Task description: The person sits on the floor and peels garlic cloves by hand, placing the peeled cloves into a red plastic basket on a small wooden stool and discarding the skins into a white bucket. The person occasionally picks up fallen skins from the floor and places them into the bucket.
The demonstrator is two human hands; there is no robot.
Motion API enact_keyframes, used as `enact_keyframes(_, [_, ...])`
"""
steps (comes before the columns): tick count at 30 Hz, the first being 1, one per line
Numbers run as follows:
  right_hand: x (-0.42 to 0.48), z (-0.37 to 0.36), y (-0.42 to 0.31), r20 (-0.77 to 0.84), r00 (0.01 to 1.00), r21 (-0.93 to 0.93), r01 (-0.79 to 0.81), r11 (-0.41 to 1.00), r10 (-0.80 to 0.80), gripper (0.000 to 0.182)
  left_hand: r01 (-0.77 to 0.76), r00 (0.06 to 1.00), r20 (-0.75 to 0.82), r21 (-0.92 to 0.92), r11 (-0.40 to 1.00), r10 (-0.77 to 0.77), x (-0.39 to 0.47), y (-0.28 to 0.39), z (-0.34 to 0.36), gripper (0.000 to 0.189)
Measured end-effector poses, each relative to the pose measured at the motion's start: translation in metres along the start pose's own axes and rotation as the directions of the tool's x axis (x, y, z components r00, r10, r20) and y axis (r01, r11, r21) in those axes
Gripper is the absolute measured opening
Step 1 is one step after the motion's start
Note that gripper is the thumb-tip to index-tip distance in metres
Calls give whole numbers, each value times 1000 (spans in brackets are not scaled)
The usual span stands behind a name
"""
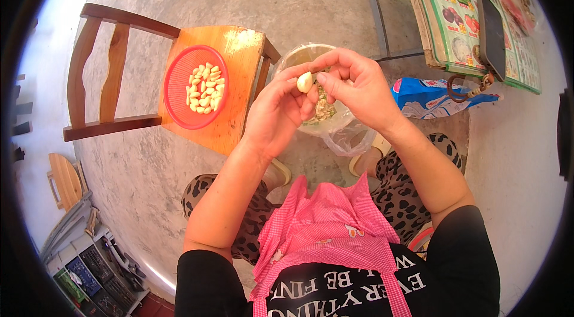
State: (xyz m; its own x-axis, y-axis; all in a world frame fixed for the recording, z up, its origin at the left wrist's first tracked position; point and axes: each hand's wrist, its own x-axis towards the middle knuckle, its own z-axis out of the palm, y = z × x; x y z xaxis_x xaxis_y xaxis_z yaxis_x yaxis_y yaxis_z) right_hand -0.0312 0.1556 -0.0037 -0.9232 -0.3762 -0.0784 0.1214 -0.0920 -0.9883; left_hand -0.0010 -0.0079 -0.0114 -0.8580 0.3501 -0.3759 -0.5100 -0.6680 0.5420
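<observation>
A peeled-looking garlic clove (pixel 305 82) is held in the fingers of my left hand (pixel 280 108). My right hand (pixel 358 88) is close beside it, thumb and fingertips near the clove; whether it grips anything is partly hidden by its curled fingers. Under both hands stands a bin or bucket lined with a clear plastic bag (pixel 350 137), with pale skins and green scraps (pixel 323 110) inside. To the left, a red plastic basket (pixel 168 88) rests on a wooden chair seat and holds several pale garlic cloves (pixel 204 97).
The wooden chair (pixel 240 48) stands left of the bin. At the right, a table with a printed cover (pixel 448 39) carries a dark phone-like object (pixel 492 34). A blue plastic bag (pixel 417 97) lies below it. A tool organizer (pixel 89 272) is at the lower left.
</observation>
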Motion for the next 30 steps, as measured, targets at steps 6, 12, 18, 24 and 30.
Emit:
enact_keyframes(6, [-2, -1, 0, 86, 996, -135, 0, 991, 12, 9, -7, 1000, -13, 99, 995, 8, -1, -1, -2, 36])
enact_keyframes(12, [-4, 5, -1, 53, 998, -136, -21, 990, 29, 9, -7, 997, -77, 152, 988, 19, -3, -2, -3, 37])
enact_keyframes(18, [-5, 4, 0, 69, 997, -161, -30, 986, 42, 11, 25, 996, -88, 226, 974, -6, -4, 0, -3, 36])
enact_keyframes(24, [-5, 6, 3, -14, 999, -160, -36, 986, 35, 12, -104, 980, -117, 389, 915, 161, -2, -12, -5, 39])
enact_keyframes(30, [-5, 4, 1, -10, 998, -127, -59, 990, 59, 13, -163, 971, -67, 509, 845, 228, -5, -9, 1, 35])
